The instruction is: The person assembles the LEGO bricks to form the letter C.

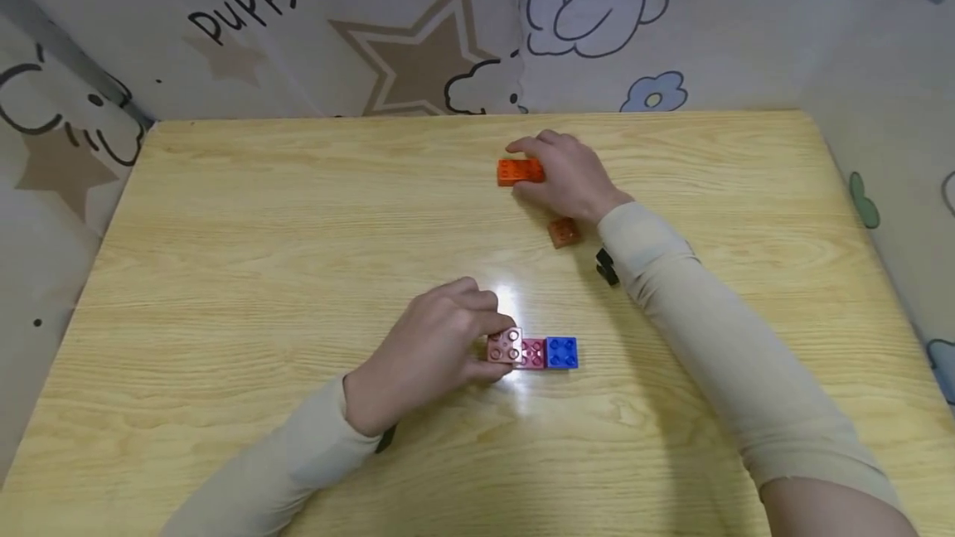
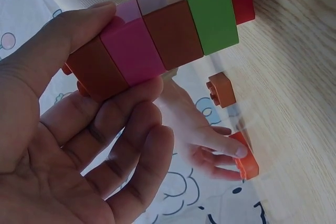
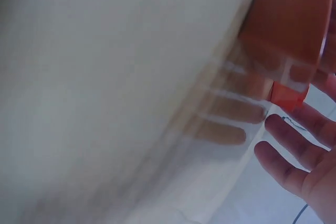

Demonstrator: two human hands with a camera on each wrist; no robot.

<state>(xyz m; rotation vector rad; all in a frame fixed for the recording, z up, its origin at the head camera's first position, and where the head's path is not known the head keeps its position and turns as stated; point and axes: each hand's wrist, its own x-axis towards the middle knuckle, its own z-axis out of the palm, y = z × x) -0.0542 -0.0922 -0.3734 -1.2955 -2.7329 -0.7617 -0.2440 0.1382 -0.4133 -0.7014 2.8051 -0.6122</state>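
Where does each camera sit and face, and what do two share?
On the head: faces forward and down at the table; left hand, right hand and both sleeves show.
On the left wrist: faces the gripped brick stack; left hand close up, right hand and sleeve beyond.
On the right wrist: faces the table and a close orange-brown brick; right fingers at the right edge.
Head and left wrist both show the orange brick.

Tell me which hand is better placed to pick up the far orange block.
The right, most likely: the right hand is at the far orange block, partly around it, while the left hand holds the stack of blocks, farther from that block.
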